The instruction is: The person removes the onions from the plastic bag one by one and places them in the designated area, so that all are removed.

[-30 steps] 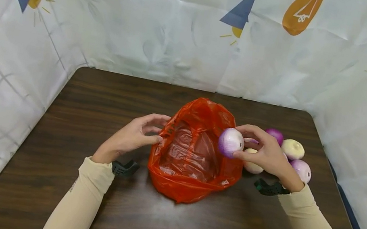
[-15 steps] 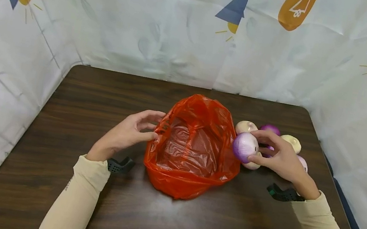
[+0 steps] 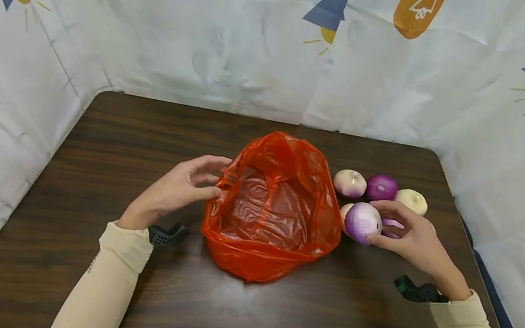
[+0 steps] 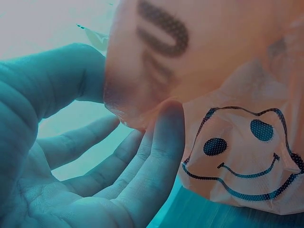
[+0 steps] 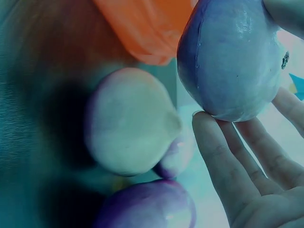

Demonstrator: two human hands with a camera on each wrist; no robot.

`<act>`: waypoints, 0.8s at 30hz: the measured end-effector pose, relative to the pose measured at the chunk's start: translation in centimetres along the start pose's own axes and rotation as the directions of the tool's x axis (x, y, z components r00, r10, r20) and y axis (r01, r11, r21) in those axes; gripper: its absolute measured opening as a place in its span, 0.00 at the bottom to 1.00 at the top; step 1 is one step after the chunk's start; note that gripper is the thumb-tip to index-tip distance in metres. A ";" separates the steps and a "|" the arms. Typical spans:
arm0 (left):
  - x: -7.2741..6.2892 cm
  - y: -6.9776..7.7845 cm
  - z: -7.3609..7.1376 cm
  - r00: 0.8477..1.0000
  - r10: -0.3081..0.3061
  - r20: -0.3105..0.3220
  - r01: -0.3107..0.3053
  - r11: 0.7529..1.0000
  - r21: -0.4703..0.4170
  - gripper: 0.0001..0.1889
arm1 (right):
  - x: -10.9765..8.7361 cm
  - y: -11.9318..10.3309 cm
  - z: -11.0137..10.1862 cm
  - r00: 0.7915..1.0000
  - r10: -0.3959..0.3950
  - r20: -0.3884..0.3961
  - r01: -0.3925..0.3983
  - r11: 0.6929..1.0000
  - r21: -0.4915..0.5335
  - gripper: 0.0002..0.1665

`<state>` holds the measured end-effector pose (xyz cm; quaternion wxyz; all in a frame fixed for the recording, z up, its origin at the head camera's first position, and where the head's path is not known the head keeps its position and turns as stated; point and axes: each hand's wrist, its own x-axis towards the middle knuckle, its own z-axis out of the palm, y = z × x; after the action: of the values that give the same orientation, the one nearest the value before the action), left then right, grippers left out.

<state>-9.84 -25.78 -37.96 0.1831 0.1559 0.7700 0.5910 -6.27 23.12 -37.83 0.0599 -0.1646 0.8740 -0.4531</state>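
Observation:
A red plastic bag [image 3: 252,265] sits on the table with its mouth spread wide, and no onion shows inside it. My left hand [image 3: 173,189] pinches the bag's left rim between thumb and fingers; the left wrist view shows a printed smiling face [image 4: 237,156] on the bag's side. Off the bag's right side, my right hand [image 3: 412,240] holds a purple-and-white onion [image 3: 363,223] with thumb and fingertips. Just behind that onion lie a pale purple-tinged onion [image 3: 350,183], a deep purple onion [image 3: 382,188] and a cream onion [image 3: 412,200]. Others are partly hidden by the hand.
The brown wood-grain table [image 3: 266,323] extends around the bag. White printed cloth [image 3: 183,44] hangs along the back and both sides. In the right wrist view, a pale onion [image 5: 130,123] lies close below the held one.
My right hand has carried the onion from over the bag's right rim rightward and toward me, in front of the other onions. My left hand keeps its hold on the bag. The head view has shifted slightly.

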 end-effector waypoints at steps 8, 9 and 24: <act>-0.2 0.0 -0.2 1.000 -0.018 -0.003 0.018 1.000 -0.004 0.34 | -0.9 1.7 0.8 0.996 -0.084 0.029 0.083 0.996 0.021 0.33; -0.2 0.0 -0.2 1.000 -0.025 -0.006 0.025 1.000 -0.001 0.34 | -1.0 1.9 0.9 0.996 -0.079 0.036 0.078 0.997 0.023 0.32; -0.1 -0.2 -0.3 0.999 -0.043 -0.004 0.043 0.999 0.026 0.34 | -2.2 3.5 3.0 0.989 0.012 0.144 -0.015 1.000 0.025 0.32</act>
<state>-9.89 -26.19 -38.11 0.1922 0.1406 0.7810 0.5773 -4.22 23.43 -42.52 0.1281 -0.1902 0.8626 -0.4509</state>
